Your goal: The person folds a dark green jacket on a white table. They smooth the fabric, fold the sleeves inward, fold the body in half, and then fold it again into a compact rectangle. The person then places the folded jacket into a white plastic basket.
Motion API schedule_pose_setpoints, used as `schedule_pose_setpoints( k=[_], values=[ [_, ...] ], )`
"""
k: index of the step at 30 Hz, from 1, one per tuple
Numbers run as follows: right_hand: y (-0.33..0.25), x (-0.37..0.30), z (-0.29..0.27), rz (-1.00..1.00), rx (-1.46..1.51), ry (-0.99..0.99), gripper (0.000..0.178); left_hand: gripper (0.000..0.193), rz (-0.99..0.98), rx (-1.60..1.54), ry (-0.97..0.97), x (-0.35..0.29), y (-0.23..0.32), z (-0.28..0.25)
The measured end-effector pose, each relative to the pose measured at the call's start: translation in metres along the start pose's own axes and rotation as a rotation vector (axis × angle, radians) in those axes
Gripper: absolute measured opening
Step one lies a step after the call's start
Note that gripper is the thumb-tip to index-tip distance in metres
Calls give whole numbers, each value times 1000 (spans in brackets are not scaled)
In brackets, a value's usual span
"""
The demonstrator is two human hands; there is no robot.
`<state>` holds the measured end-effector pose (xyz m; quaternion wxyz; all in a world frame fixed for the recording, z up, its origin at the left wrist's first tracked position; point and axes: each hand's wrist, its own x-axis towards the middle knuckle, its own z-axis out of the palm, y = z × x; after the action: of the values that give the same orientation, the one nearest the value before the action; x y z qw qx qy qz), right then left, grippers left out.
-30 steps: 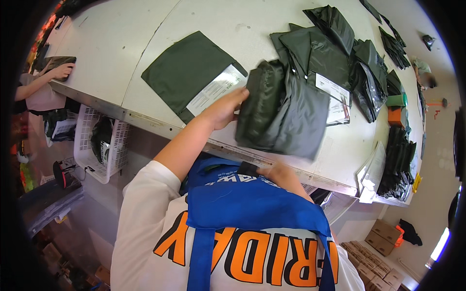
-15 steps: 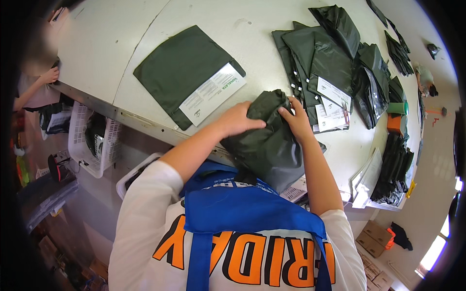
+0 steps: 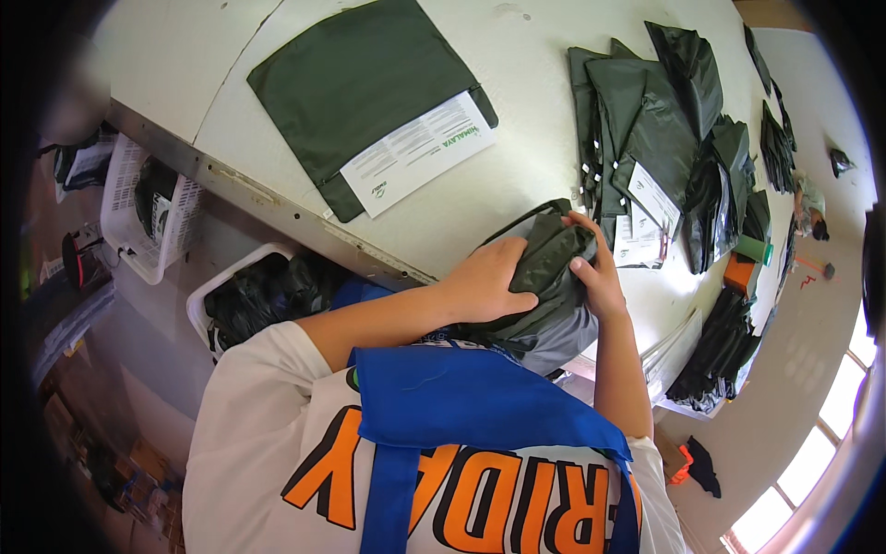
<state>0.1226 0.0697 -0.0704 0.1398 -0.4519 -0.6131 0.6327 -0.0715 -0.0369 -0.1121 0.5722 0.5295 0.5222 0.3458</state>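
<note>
A crumpled dark green fabric bag (image 3: 552, 263) is bunched up at the table's near edge, in front of my chest. Its lower part looks greyer and sags toward my blue apron (image 3: 480, 397). My left hand (image 3: 487, 280) grips the bag's left side, thumb pointing right across the cloth. On the other side, my right hand (image 3: 602, 275) is closed on the upper right edge, fingers behind and thumb in front. Beyond my left hand, a flat dark green pouch (image 3: 360, 88) lies on the table with a white printed leaflet (image 3: 420, 152) along its near edge.
A pile of dark green pouches (image 3: 637, 120) with white leaflets lies right of the bag. Past it are a green roll (image 3: 754, 249), an orange box (image 3: 738, 274) and stacked black pouches (image 3: 715, 355). White baskets (image 3: 197, 309) holding dark packages stand below the table's left edge.
The view has shifted, so the table items appear moved. Both hands keep hold of the bag; its top now folds differently and more of a greyish surface shows.
</note>
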Motion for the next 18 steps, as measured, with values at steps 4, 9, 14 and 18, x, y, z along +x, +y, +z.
schedule_pose_setpoints(
  k=[4, 9, 14, 18],
  values=[
    [8, 1, -3, 181, -111, 62, 68, 79, -96, -100, 8, 19, -27, 13],
    [18, 7, -8, 284, -122, 156, 68, 89, -233, -71, -60, 38, -27, 11],
    [-1, 12, -11, 350, 7, 76, 61, 80, -364, -255, -191, 53, -21, 2],
    [-6, -2, -10, 280, -99, 83, 62, 78, -429, -500, -394, 57, -18, -8]
  ],
)
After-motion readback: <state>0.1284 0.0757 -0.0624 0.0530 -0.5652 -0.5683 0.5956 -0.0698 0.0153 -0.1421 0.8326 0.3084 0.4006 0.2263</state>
